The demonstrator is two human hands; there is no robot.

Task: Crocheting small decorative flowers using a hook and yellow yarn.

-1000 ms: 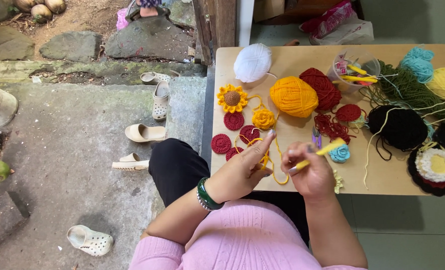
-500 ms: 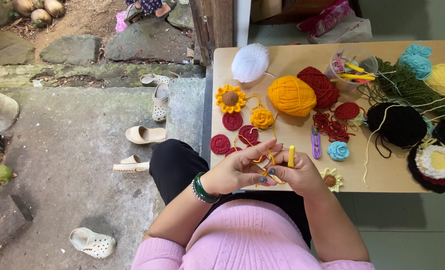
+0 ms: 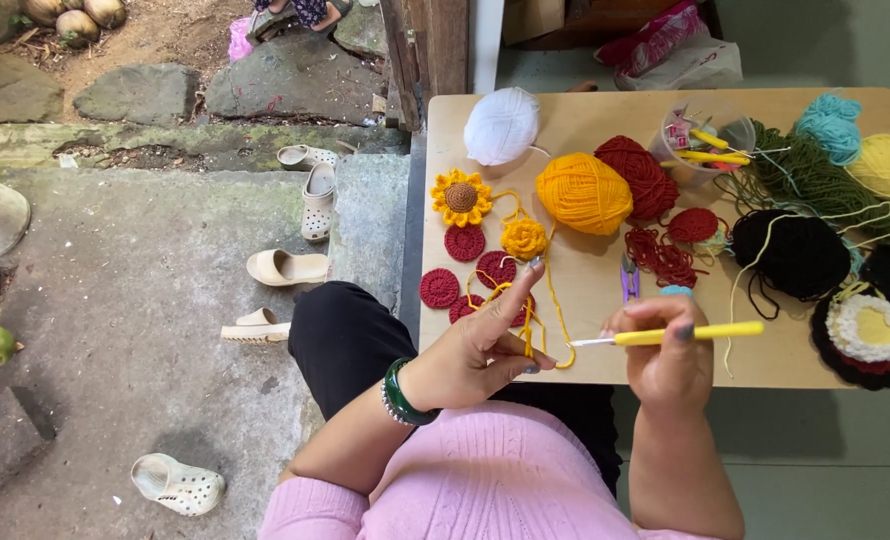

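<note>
**Hook meets yarn at the tabletop's near edge**

The yellow crochet hook (image 3: 680, 334) lies level, its metal tip pointing left at the strand of orange-yellow yarn (image 3: 528, 335). The right hand (image 3: 668, 355) has its fingers curled tight around the hook's handle. The left hand (image 3: 480, 350) pinches the yarn between thumb and fingers, index finger raised and the strand draped over it. Only a few loops hang there, so this piece looks barely begun. Finished work lies beyond: a crocheted sunflower (image 3: 460, 196), a small yellow flower (image 3: 524, 238) and several dark red discs (image 3: 464, 242). The strand trails back towards the orange-yellow yarn ball (image 3: 583, 192). Both forearms reach forward, wrists hovering over the wooden tabletop (image 3: 585, 110).
</note>
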